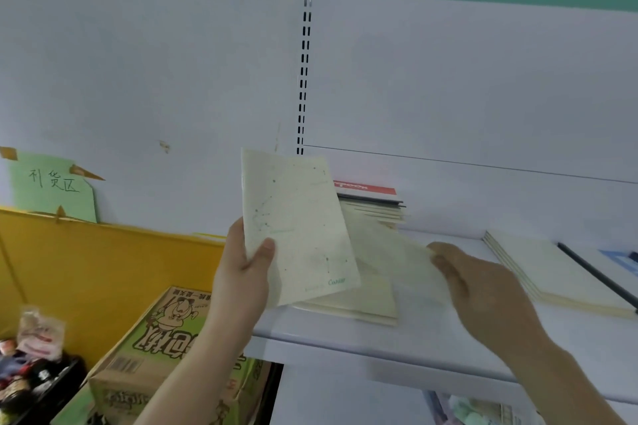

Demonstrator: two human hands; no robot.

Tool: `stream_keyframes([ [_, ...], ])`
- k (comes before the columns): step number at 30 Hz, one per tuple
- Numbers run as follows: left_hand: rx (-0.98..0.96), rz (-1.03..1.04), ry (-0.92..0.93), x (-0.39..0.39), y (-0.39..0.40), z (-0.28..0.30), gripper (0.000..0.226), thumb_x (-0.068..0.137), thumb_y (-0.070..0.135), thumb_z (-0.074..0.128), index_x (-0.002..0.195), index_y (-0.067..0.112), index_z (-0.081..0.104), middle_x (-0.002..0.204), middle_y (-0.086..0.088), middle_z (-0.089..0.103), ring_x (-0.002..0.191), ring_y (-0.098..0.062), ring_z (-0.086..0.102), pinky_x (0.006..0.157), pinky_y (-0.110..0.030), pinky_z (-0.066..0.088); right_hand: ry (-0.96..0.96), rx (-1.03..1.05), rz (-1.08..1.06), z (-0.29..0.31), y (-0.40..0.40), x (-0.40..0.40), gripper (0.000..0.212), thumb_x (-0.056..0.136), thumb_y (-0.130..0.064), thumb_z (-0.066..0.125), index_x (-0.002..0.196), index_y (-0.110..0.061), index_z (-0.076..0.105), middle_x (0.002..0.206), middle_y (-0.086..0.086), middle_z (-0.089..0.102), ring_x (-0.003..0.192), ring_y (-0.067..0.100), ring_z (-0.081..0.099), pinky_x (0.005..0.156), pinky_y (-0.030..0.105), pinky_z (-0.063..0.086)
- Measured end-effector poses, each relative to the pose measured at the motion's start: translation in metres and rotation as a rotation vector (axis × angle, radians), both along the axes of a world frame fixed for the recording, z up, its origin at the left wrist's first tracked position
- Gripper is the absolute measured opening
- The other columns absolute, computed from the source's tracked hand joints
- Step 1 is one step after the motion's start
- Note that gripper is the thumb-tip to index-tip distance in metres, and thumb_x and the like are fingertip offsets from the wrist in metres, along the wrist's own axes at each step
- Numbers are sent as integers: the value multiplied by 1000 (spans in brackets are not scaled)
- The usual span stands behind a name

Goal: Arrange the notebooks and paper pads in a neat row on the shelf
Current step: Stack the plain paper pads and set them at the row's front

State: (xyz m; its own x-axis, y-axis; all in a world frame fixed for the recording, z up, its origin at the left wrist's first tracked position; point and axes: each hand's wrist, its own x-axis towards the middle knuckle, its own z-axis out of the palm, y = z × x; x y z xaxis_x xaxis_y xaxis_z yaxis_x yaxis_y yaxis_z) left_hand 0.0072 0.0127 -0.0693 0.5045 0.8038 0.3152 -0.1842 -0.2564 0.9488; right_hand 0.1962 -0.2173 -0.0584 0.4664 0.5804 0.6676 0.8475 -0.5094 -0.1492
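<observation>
At frame centre, left hand (248, 266) gripping a pale star-map notebook (297, 228), raised and tilted above the white shelf (379, 331). Just right of it, right hand (473, 283) blurred, fingers bent on a thin cream pad (407, 269) over a low stack (366, 304). Behind, a red-topped pile (373, 200); far right, more flat pads (552, 269). Probably early going: piles loose, no neat row yet.
</observation>
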Motion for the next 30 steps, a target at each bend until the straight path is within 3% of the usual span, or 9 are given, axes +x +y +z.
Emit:
stream_keyframes([
  [4,-31,-26,-4,8,-3,-3,29,104,23,48,121,46,48,103,24,65,95,0,62,69,-24,50,353,309,-72,22,-20,-5,27,99,-35,45,115,-26,65,85,-12,66,76,12,58,70,31,44],
  [7,-42,-89,12,17,-15,-4,29,103,26,49,120,49,49,101,26,68,95,0,65,76,-30,53,768,602,60,27,-12,-24,22,100,-29,48,95,-34,69,85,-18,69,84,10,63,76,39,54],
  [9,-56,-131,0,25,-30,-4,24,104,29,46,117,48,50,100,27,68,89,6,64,73,-26,50,938,669,73,19,0,-37,26,100,-27,49,85,-31,71,84,-14,71,84,15,66,77,40,53],
  [15,-24,-188,-39,41,-70,-6,19,95,48,48,113,42,49,98,27,65,89,9,61,64,-14,52,850,640,-141,-21,17,-62,26,102,-26,42,84,-21,59,85,-5,63,76,6,55,66,28,40],
  [19,-38,-314,-20,52,-87,-14,24,97,32,58,115,47,49,103,25,64,94,5,62,75,-25,56,884,628,-152,-28,2,-68,29,102,-28,41,83,-18,60,80,2,63,74,19,56,62,30,41],
  [22,-111,-451,-17,65,-102,-17,24,102,25,51,119,42,54,108,22,68,99,2,64,82,-27,53,835,569,-161,-26,-28,-65,27,101,-27,41,85,-28,63,78,-10,66,75,9,59,61,24,44],
  [24,-124,-487,-9,78,-118,-16,20,103,29,48,118,39,55,108,22,68,97,4,64,83,-27,51,876,562,-133,-22,-48,-63,28,102,-21,40,98,-36,64,83,-17,67,75,1,61,60,19,50],
  [27,-121,-489,17,102,-145,-15,17,102,34,48,116,42,54,104,23,67,90,8,62,76,-25,50,924,540,-119,-13,-80,-56,38,102,-15,39,114,-44,59,85,-17,67,65,15,64,57,34,57],
  [30,-53,-443,56,128,-175,-15,23,103,32,46,123,42,49,105,21,66,84,12,60,68,-20,48,846,477,-170,-5,-113,-39,36,101,-16,41,114,-45,57,81,-13,67,58,22,63,62,39,57],
])
